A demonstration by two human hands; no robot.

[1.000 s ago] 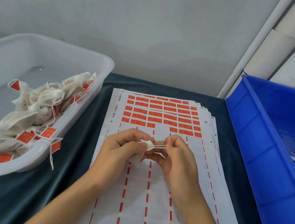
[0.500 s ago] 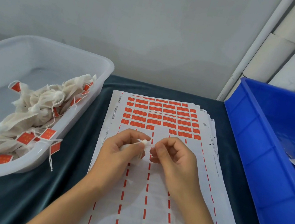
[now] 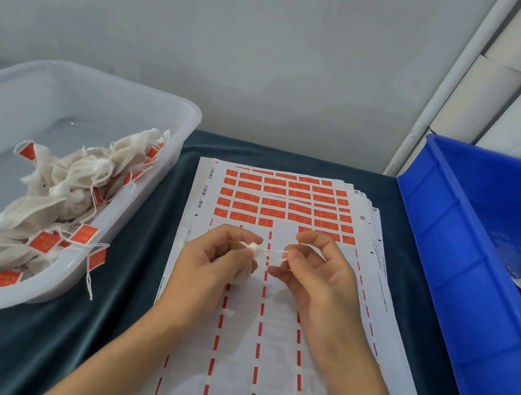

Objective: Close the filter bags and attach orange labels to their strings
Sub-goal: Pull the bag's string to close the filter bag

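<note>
Above the label sheets (image 3: 259,354), the left hand (image 3: 217,259) grips a white filter bag (image 3: 252,248) while the right hand (image 3: 315,273) pinches its taut string (image 3: 274,252).

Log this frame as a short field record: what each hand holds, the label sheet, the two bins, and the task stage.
left hand: grips the filter bag at its gathered neck
right hand: pinches the bag's string, stretched between the hands
label sheet: orange labels remain in far rows; near rows peeled
white bin: closed bags with orange labels
blue bin: white material, partly visible
stage: bag gathered closed, no label on its string yet
</note>
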